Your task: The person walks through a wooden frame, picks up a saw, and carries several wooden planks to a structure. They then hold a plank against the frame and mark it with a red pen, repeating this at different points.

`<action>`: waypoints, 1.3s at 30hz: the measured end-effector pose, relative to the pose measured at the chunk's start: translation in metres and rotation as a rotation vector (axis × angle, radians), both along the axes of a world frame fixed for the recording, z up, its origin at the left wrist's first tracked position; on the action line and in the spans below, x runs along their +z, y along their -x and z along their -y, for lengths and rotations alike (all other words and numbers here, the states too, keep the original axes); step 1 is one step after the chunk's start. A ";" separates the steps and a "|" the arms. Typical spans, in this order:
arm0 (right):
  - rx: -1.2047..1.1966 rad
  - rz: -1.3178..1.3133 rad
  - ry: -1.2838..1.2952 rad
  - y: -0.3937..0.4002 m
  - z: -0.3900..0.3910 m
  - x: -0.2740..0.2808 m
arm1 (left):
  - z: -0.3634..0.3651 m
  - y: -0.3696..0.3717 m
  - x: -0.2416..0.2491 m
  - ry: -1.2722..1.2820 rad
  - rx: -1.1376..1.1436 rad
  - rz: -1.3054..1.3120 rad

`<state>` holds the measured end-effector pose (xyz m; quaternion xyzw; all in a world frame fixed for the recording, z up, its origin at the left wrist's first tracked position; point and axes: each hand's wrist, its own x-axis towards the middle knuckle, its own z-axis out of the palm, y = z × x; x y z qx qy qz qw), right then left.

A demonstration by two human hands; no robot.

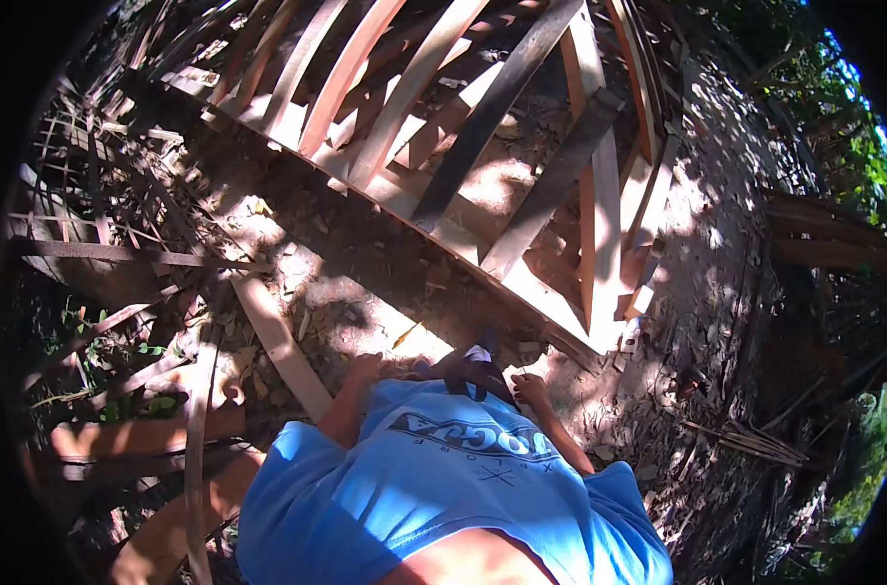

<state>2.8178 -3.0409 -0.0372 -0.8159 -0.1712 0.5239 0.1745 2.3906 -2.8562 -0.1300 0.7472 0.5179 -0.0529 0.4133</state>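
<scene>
My left hand hangs low beside the blue shirt, close to a flat wooden plank on the ground. Its fingers are too small and shaded to make out, and no object shows in it. On the other side of the shirt, my right hand hangs with its fingers loosely bent and a little apart, holding nothing that I can see. Ahead of both hands stands a stack of leaning wooden boards, some pale and some dark. A long timber runs along their lower ends.
Dry sticks and palm fronds lie tangled at the left. More boards rest at the lower left. Leaf litter covers the sloping ground at the right, with dark timbers beyond. Thin sticks lie at the lower right.
</scene>
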 end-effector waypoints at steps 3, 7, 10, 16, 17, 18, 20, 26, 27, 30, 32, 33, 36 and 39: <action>0.032 -0.006 -0.018 -0.002 -0.004 -0.005 | 0.005 0.011 -0.008 0.069 0.129 0.040; 0.078 0.003 -0.059 -0.001 -0.023 0.001 | 0.004 0.008 -0.009 0.159 0.123 -0.068; 0.092 0.003 -0.112 0.002 -0.042 0.017 | 0.002 0.001 -0.039 0.197 0.207 0.015; 0.217 0.081 -0.121 -0.007 -0.054 0.025 | 0.003 -0.023 -0.010 0.114 0.045 -0.026; 0.214 0.094 -0.125 -0.009 -0.054 0.024 | 0.001 -0.029 0.000 0.095 -0.036 -0.086; 0.212 0.105 -0.128 -0.010 -0.050 0.019 | 0.002 -0.036 0.017 0.078 -0.115 -0.147; 0.194 0.081 -0.104 -0.015 -0.041 0.008 | 0.003 -0.044 0.025 0.061 -0.152 -0.204; 0.132 0.021 -0.059 -0.011 -0.023 0.012 | 0.008 -0.032 -0.002 -0.071 -0.211 -0.174; 0.113 0.009 -0.053 -0.010 -0.021 0.011 | 0.009 -0.025 -0.013 -0.071 -0.200 -0.146; 0.117 0.015 -0.049 -0.010 -0.017 0.005 | 0.001 -0.023 -0.021 -0.047 -0.125 -0.092; 0.104 0.004 -0.062 -0.010 -0.016 0.004 | 0.003 -0.022 -0.017 -0.162 -0.135 -0.060; 0.104 0.007 -0.065 -0.010 -0.017 0.005 | 0.001 -0.024 -0.014 -0.058 -0.063 -0.035; 0.098 0.008 -0.074 -0.010 -0.020 0.012 | -0.005 -0.036 0.011 -0.001 -0.047 -0.017; 0.109 0.017 -0.092 -0.013 -0.022 0.011 | 0.000 -0.046 0.038 -0.325 -0.288 -0.049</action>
